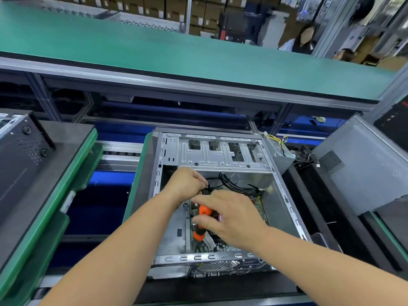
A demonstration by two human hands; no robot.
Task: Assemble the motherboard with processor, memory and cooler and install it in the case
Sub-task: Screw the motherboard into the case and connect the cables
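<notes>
The open case (212,195) lies on its side on the line, the motherboard (259,206) already down inside it and mostly hidden under both hands. The left hand (185,184) pinches black cables (229,182) at the board's far edge, while the right hand (231,217) curls around an orange screwdriver (202,221) over the board. A power supply (280,151) with loose yellow wires leans at the case's far right corner, a grey case (362,164) stands further right, and a dark case (19,155) sits on a green tray (72,173) at left.
</notes>
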